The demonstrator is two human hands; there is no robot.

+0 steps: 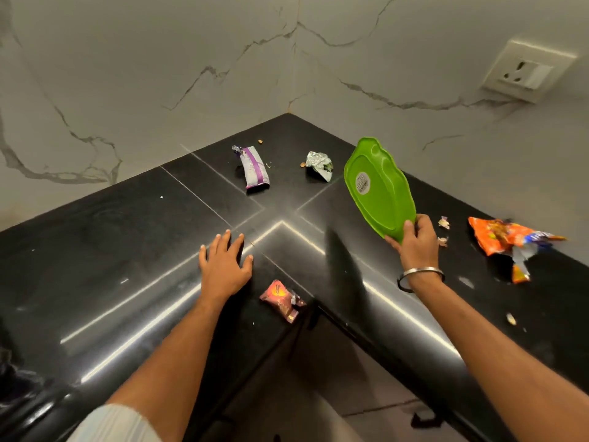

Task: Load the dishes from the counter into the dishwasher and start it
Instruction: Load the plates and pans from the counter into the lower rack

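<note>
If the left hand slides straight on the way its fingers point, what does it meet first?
Probably the purple wrapper. The left hand lies flat on the counter, with only bare black surface before that. Depth is hard to judge.

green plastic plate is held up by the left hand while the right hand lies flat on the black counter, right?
Not quite: the hands are swapped. The head view shows the right hand holding up the green plastic plate by its lower edge, while the left hand lies flat on the black counter.

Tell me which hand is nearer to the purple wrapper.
Left. The left hand lies flat on the counter below the purple wrapper; the right hand, holding the green plate, is farther off to its right.
</note>
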